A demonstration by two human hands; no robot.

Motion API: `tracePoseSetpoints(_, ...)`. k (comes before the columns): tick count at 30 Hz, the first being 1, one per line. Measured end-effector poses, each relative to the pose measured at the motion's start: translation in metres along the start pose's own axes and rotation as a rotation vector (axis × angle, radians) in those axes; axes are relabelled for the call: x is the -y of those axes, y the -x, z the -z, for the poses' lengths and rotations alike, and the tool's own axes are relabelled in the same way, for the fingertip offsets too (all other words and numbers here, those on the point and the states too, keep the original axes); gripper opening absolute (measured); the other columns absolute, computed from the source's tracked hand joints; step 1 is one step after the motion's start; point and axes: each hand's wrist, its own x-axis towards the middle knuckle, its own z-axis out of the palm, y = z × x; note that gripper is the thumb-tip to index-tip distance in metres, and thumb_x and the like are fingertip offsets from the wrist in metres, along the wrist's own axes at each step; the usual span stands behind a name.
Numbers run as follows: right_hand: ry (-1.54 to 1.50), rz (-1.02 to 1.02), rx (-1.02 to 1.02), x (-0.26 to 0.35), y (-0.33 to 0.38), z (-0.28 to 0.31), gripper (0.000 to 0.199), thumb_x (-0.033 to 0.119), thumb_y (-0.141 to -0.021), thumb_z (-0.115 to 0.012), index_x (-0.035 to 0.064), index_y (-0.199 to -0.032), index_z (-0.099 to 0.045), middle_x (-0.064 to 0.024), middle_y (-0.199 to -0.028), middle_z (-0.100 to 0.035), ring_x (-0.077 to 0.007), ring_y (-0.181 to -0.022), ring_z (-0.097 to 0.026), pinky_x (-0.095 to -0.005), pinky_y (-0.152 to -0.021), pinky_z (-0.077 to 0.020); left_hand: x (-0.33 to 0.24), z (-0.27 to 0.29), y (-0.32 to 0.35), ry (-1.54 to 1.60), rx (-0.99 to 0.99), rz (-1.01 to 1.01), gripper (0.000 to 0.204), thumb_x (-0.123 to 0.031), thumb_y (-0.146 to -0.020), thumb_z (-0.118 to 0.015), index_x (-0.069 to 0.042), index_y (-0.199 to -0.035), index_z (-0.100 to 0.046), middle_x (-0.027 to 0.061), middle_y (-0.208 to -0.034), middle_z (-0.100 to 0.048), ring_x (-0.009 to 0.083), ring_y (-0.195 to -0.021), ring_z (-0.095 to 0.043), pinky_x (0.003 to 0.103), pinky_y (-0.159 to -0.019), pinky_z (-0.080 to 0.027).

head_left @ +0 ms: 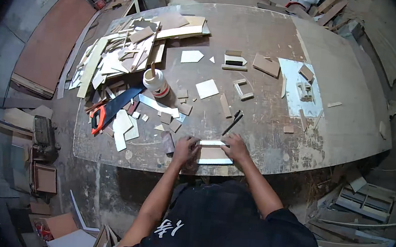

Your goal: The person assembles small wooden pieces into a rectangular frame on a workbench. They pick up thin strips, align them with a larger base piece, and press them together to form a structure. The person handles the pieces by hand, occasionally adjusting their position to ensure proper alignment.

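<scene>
A small rectangular wooden assembly (pixel 212 153), brown in the middle with white strips along its far and near edges, lies by the table's near edge. My left hand (pixel 185 149) is closed at its left end, fingers curled. My right hand (pixel 236 148) is closed on its far right corner; its thumb and fingertips are partly hidden. Just beyond the right hand lies a black pen-like tool (pixel 233 123). A dark brown block (pixel 168 143) sits beside my left hand. Farther off are a small open wooden frame (pixel 244 90) and a white pentagonal piece (pixel 192 57).
A handsaw (pixel 117 107) with an orange and black handle lies at left. Beside it stands an open white bottle (pixel 156 84) with a stick in it. Wood offcuts (pixel 118 59) pile up at the far left. At right, a white sheet (pixel 296 102) bears small wooden parts.
</scene>
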Motion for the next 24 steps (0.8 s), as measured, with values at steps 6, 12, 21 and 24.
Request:
tracePoseSetpoints(6,0.004,-0.034,0.025,0.002,-0.001,0.004,0.034,0.021,-0.074,-0.074,0.0079,-0.106,-0.067,-0.0144,-0.102,-0.06,-0.035,-0.103,-0.055,-0.0434,-0.09,-0.046,-0.001,0.003,0.003,-0.036,-0.012,-0.036,0.026,-0.017,-0.078,-0.072,-0.01,-0.102,-0.07,0.014,-0.099,-0.066,0.0356,-0.094,-0.06,0.043,-0.08,-0.048)
tracePoseSetpoints(12,-0.017,-0.051,0.019,-0.003,0.007,0.026,0.048,0.026,-0.07,-0.076,0.0093,-0.114,-0.064,-0.016,-0.105,-0.06,-0.0362,-0.107,-0.054,-0.0443,-0.095,-0.0443,0.006,0.001,0.005,0.056,-0.073,-0.026,0.025,-0.014,-0.078,-0.071,-0.01,-0.102,-0.07,0.0126,-0.099,-0.065,0.0347,-0.093,-0.06,0.042,-0.08,-0.048)
tracePoseSetpoints(21,0.053,-0.047,-0.036,-0.017,0.016,0.033,0.039,0.021,-0.07,-0.075,0.0083,-0.106,-0.067,-0.0144,-0.102,-0.061,-0.0359,-0.102,-0.056,-0.0447,-0.091,-0.0457,0.014,-0.004,0.006,0.008,-0.041,-0.03,0.027,-0.014,-0.081,-0.069,-0.012,-0.107,-0.07,0.0137,-0.102,-0.065,0.0343,-0.097,-0.061,0.04,-0.081,-0.049)
tracePoseSetpoints(24,0.035,-0.029,-0.075,-0.017,0.017,0.031,0.035,0.021,-0.071,-0.075,0.0075,-0.103,-0.067,-0.0132,-0.1,-0.062,-0.0353,-0.098,-0.057,-0.0437,-0.088,-0.0467,0.007,-0.003,0.007,0.013,-0.075,-0.036,0.026,-0.013,-0.08,-0.071,-0.01,-0.106,-0.069,0.0133,-0.1,-0.065,0.0345,-0.094,-0.06,0.042,-0.08,-0.048)
